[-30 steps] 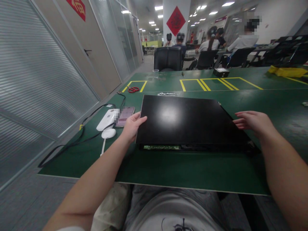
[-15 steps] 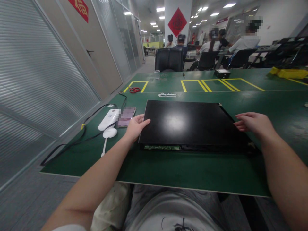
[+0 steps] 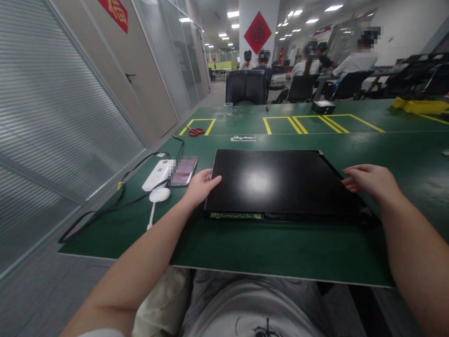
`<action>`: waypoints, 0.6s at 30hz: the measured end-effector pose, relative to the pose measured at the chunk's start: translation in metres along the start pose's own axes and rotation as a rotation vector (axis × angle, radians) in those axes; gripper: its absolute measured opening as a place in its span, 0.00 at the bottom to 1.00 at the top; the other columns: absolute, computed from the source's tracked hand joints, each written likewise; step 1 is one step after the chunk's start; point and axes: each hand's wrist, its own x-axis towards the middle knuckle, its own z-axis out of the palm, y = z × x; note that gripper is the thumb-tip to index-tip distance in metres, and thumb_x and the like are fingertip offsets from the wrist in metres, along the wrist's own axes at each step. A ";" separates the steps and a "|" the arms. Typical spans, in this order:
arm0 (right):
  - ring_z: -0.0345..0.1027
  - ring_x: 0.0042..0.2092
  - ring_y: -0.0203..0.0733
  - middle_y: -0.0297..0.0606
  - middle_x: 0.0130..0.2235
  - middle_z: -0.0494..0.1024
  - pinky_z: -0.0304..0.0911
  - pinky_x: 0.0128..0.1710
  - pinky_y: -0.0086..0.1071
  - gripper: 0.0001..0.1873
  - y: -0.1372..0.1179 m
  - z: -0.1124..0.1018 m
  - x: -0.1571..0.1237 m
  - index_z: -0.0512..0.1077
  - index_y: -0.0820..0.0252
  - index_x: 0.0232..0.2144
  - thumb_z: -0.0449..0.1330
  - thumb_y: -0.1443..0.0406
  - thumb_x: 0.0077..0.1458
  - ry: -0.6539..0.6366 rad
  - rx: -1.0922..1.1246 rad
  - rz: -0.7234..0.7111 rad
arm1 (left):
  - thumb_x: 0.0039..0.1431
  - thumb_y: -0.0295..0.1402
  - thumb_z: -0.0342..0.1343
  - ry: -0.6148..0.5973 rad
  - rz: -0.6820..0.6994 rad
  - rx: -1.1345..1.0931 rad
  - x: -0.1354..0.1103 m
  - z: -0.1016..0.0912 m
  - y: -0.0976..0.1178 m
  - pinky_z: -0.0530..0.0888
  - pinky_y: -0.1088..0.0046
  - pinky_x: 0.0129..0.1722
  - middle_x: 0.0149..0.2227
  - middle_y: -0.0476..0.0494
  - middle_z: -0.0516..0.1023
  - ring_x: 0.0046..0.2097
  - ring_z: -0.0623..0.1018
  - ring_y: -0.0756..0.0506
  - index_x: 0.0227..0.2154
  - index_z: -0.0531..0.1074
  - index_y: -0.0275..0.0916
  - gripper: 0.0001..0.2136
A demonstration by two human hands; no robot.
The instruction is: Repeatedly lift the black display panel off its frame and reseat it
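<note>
A flat black LCD panel (image 3: 280, 182) with a glossy glare spot lies in front of me above the green table. A strip of green circuit board (image 3: 235, 216) shows along its near edge. My left hand (image 3: 200, 188) grips the panel's left edge, thumb on the top face and fingers at the side. At the opposite edge is my right hand (image 3: 372, 182), fingers stretched and apart, tips at the panel's side; whether they press on it I cannot tell. The panel's underside is hidden.
Left of the panel lie a phone (image 3: 184, 171), a white device (image 3: 158, 175), a white round-ended adapter (image 3: 159, 194) and black cables (image 3: 140, 200). Farther off are red scissors (image 3: 196, 132), small white strips (image 3: 243, 138), a clear cup (image 3: 228, 109) and a black box (image 3: 323, 107). People sit beyond.
The panel's far left corner has come down and slightly toward me and right. My left hand has shifted a little right with it; my right hand has hardly moved.
</note>
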 end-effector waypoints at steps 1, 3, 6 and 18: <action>0.72 0.22 0.40 0.42 0.24 0.77 0.69 0.22 0.28 0.06 0.000 0.000 0.000 0.72 0.62 0.35 0.62 0.68 0.53 -0.003 0.006 -0.003 | 0.44 0.34 0.73 -0.002 0.000 0.013 0.000 -0.001 0.000 0.77 0.62 0.50 0.40 0.38 0.84 0.44 0.83 0.40 0.42 0.75 0.35 0.22; 0.72 0.23 0.40 0.42 0.24 0.77 0.69 0.22 0.28 0.06 0.000 0.001 -0.001 0.72 0.62 0.35 0.62 0.68 0.53 -0.005 0.013 -0.007 | 0.45 0.33 0.72 -0.005 -0.001 0.036 0.001 -0.002 0.001 0.77 0.62 0.50 0.40 0.38 0.84 0.44 0.83 0.40 0.42 0.75 0.35 0.21; 0.72 0.23 0.40 0.42 0.25 0.78 0.69 0.22 0.28 0.06 -0.001 0.002 -0.002 0.71 0.62 0.35 0.62 0.67 0.53 -0.007 0.016 -0.004 | 0.46 0.31 0.72 -0.001 -0.006 0.055 0.001 -0.002 0.004 0.77 0.62 0.50 0.40 0.39 0.84 0.44 0.83 0.40 0.42 0.75 0.36 0.19; 0.71 0.23 0.38 0.41 0.24 0.77 0.68 0.22 0.27 0.03 -0.009 0.005 -0.010 0.70 0.61 0.33 0.61 0.68 0.54 -0.006 0.026 0.013 | 0.46 0.32 0.71 0.001 -0.012 0.066 0.000 -0.001 0.006 0.78 0.61 0.49 0.38 0.40 0.84 0.42 0.83 0.40 0.38 0.76 0.37 0.16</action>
